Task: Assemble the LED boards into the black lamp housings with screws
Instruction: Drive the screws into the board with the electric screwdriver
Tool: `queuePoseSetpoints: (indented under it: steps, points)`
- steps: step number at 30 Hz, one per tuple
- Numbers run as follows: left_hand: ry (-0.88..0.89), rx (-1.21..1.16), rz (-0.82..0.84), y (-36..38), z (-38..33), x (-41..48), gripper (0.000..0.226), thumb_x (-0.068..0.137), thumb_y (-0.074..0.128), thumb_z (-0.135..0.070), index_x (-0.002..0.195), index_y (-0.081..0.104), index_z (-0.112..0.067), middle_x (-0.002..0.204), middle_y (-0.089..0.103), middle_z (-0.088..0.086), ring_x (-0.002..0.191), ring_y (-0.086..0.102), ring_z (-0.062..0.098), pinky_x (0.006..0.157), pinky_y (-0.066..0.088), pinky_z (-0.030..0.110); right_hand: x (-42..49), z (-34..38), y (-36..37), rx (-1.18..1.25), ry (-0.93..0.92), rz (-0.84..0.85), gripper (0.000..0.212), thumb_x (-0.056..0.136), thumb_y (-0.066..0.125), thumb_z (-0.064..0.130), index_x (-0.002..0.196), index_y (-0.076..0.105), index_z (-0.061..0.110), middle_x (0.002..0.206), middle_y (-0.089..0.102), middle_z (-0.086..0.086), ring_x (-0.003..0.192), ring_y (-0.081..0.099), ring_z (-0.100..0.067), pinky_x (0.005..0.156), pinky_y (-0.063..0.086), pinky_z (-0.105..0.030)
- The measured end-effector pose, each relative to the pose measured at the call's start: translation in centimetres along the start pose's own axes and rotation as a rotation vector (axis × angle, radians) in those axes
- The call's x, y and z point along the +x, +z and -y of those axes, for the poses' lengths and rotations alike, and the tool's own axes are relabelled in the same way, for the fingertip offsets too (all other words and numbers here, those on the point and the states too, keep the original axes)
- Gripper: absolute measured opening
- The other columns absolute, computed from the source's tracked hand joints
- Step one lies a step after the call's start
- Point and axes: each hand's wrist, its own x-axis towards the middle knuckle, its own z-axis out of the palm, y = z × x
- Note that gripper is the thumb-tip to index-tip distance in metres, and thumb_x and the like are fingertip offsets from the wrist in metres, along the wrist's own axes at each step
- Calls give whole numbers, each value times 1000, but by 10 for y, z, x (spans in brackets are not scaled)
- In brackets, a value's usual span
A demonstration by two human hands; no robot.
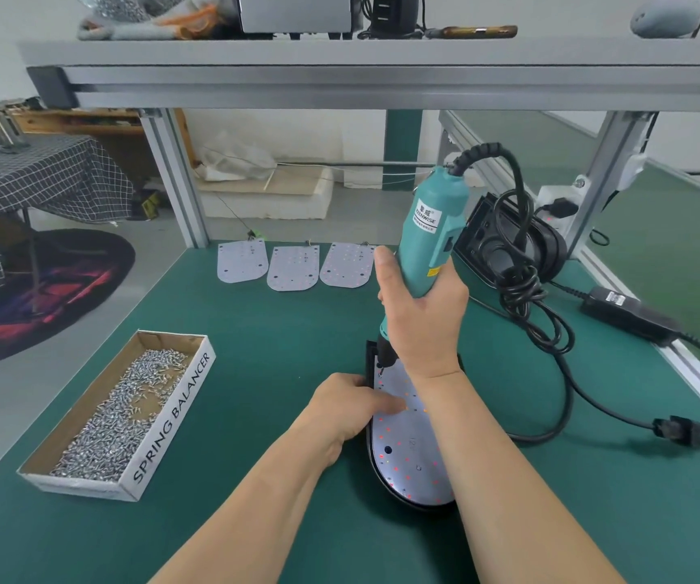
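Surface point(280, 339) is carrying everything within reach. Screw box point(171, 419) is sitting to the left, open top, probably so the free hand can be grabbing from it. Housing point(386, 497) is lying flat just in front of the person, and the board point(417, 453) is sitting inside it, LED side up. Three spare boards point(293, 267) are waiting in a row at the far edge, out of the way.

Driver point(428, 229) is standing nearly upright, leaning slightly right, with its bit point(383, 366) pointing down at the board's far left corner. It looks to be working a screw there; the screw itself is too small to make out.

Right hand point(419, 314) is wrapping its fingers point(384, 267) round the driver's lower body, wrist raised, forearm crossing over the board. Left hand point(352, 408) is resting at the housing's left edge, one finger stretching flat onto the board, pinching nothing I can see. Likely it's keeping the board from shifting or turning under the driver.
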Motion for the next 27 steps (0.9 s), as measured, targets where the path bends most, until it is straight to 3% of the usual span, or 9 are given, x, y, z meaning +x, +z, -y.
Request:
queuePoseSetpoints:
  steps: [9, 15, 20, 24, 27]
  points:
    - [3, -12, -41, 2, 3, 1, 14, 73, 83, -13, 86, 79, -14, 87, 79, -1, 90, 75, 22, 94, 58, 41, -1, -4, 2, 16, 49, -38, 43, 80, 70, 49, 72, 49, 12, 60, 55, -16, 57, 53, -41, 55, 48, -53]
    - [3, -11, -59, 3, 3, -1, 17, 73, 84, -13, 89, 79, -10, 89, 79, 1, 92, 75, 24, 93, 58, 41, -5, -5, 4, 15, 61, -26, 51, 81, 69, 50, 73, 51, 3, 58, 55, -18, 54, 51, -38, 51, 47, -49]
    - [4, -15, -8, 0, 1, -2, 16, 76, 82, -12, 91, 79, -13, 88, 79, -2, 90, 75, 20, 91, 58, 36, -8, 6, -3, -12, 71, -32, 42, 81, 69, 52, 78, 56, 13, 62, 61, -9, 61, 60, -33, 63, 54, -48]
    - [14, -4, 3, -3, 0, -2, 17, 76, 81, -12, 93, 79, -12, 88, 79, -2, 88, 76, 19, 85, 59, 30, 12, 12, -28, 138, 130, -173, 26, 83, 71, 45, 81, 57, 24, 58, 60, 5, 54, 58, -14, 56, 51, -28]
    - [9, 4, 2, -2, 2, -3, 16, 78, 79, -12, 93, 78, -9, 84, 79, 0, 80, 76, 17, 72, 58, 24, 28, 4, -60, 20, 201, -227, 30, 82, 71, 50, 84, 56, 25, 59, 59, 6, 51, 58, -12, 53, 48, -24]
